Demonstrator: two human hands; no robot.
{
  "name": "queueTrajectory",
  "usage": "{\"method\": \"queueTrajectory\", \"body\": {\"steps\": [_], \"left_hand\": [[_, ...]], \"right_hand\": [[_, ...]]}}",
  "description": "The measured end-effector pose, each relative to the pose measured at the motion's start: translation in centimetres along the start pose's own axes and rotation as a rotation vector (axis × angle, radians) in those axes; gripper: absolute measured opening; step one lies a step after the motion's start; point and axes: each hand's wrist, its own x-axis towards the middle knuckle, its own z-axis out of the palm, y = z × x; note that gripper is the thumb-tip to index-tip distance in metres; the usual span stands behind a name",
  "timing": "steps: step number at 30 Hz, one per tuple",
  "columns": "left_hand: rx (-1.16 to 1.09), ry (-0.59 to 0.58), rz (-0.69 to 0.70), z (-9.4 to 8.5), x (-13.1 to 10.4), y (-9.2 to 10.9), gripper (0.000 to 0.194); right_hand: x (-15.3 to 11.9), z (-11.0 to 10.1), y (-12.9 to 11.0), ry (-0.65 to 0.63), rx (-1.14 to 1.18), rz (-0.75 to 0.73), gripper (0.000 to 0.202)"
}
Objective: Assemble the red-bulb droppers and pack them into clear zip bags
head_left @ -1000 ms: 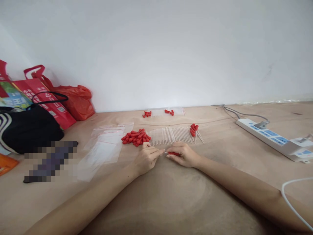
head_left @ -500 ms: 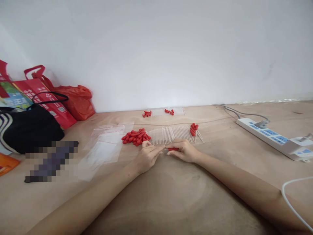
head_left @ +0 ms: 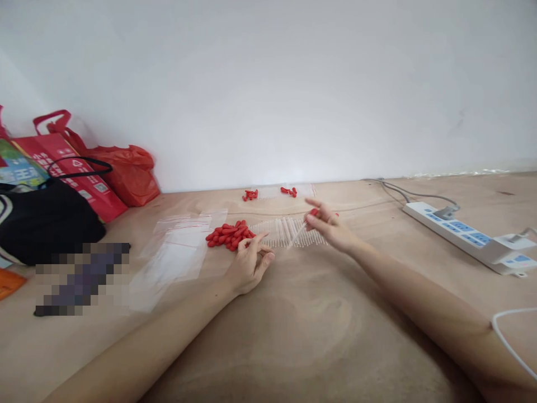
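My right hand point(head_left: 329, 226) is raised over the row of clear plastic tubes point(head_left: 280, 231) and pinches a small dropper point(head_left: 302, 226) by its red bulb, the clear tip pointing down and left. My left hand point(head_left: 250, 263) rests on the wooden table point(head_left: 293, 336) in front of the pile of red rubber bulbs point(head_left: 229, 234), fingers loosely apart and holding nothing. Behind my right hand, the finished droppers at the row's right end are hidden.
Clear zip bags point(head_left: 176, 249) lie left of the pile. Two bags with red bulbs point(head_left: 272, 192) sit near the wall. Red shopping bags point(head_left: 84, 168) and a black bag point(head_left: 46, 218) stand at the left. A white power strip point(head_left: 470, 235) and a white cable point(head_left: 509, 344) lie at the right.
My hands have separated. The right hand lifted the assembled dropper up and to the right over the tube row; the left hand let go and stayed near the bulb pile.
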Motion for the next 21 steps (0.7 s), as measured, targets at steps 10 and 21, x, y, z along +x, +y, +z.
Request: {"method": "queueTrajectory", "body": {"steps": [10,21], "left_hand": [[0.014,-0.050,0.012,0.4,0.1,-0.3,0.036],[0.028,-0.059,0.011,0.3,0.1,-0.2,0.036]], "right_hand": [[1.6,-9.9,2.2,0.267,-0.848,0.382,0.025],[1.4,-9.8,4.8,0.221,-1.021,0.356,0.039]]}}
